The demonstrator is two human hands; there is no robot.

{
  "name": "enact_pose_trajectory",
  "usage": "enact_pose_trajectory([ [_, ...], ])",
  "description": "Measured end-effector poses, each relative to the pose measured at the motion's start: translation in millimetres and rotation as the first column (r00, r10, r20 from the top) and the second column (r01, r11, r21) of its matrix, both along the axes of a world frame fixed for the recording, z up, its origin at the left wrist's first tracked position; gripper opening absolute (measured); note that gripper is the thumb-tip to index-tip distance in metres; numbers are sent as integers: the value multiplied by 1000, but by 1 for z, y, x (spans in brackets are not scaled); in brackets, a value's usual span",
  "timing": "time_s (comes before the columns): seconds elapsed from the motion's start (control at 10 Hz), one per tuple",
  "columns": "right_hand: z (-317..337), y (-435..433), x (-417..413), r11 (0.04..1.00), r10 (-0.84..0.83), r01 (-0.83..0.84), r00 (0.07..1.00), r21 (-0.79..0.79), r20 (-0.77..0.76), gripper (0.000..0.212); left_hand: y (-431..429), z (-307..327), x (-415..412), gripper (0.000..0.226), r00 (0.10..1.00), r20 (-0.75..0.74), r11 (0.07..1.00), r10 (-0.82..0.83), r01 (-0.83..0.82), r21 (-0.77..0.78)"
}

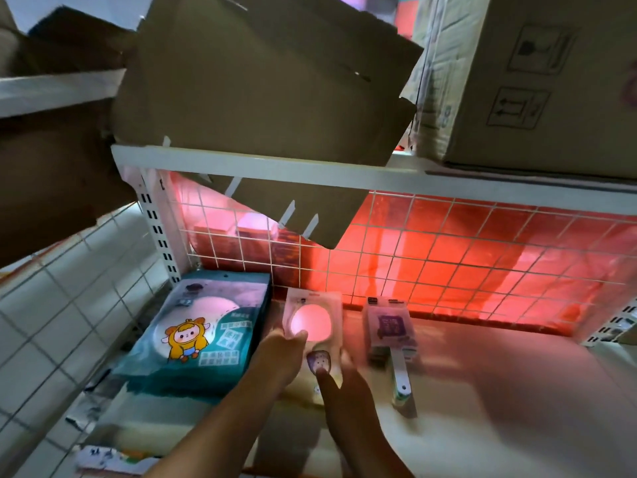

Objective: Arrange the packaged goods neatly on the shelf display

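A white package with a round pink window (312, 320) stands on the white shelf (499, 391), held between both hands. My left hand (279, 357) grips its left edge, thumb on the front. My right hand (339, 377) holds its lower right side, thumb pressed on the purple picture. To the left lies a stack of teal packages with a yellow cartoon figure (203, 332). To the right stands a purple-labelled package (391, 327) with a white handle sticking out toward me.
A white wire grid (448, 257) backs the shelf, glowing red behind. A wire grid side panel (69, 305) closes the left. Above, an open cardboard box (262, 84) overhangs the upper shelf rail (275, 167), with a second carton (537, 81) at right.
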State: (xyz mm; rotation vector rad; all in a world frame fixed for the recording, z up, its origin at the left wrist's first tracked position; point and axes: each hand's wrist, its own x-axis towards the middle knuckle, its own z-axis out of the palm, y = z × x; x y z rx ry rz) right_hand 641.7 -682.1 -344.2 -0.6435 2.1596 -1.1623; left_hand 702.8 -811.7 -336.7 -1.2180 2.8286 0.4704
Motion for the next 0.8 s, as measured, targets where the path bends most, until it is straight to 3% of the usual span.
enact_pose_trajectory([
  [0.2,7,-3,5,999,-31,31,999,13,-15,65,-8,-24,4,40,988,-146,997,46,-38,61],
  [0.4,7,-1,10,999,-52,52,998,-2,-22,62,-13,-29,1,41,991,-131,996,26,-14,92],
  [0.6,8,1,11,999,-40,40,999,-6,-30,61,-9,-31,-1,41,993,-112,999,-42,44,14],
  [0.7,7,1,6,999,-43,43,998,6,-39,61,-6,-29,2,39,977,-207,993,41,-17,114],
  [0.8,6,2,-2,998,-64,63,996,-17,-65,61,-7,-43,3,40,954,-298,998,-10,27,54],
])
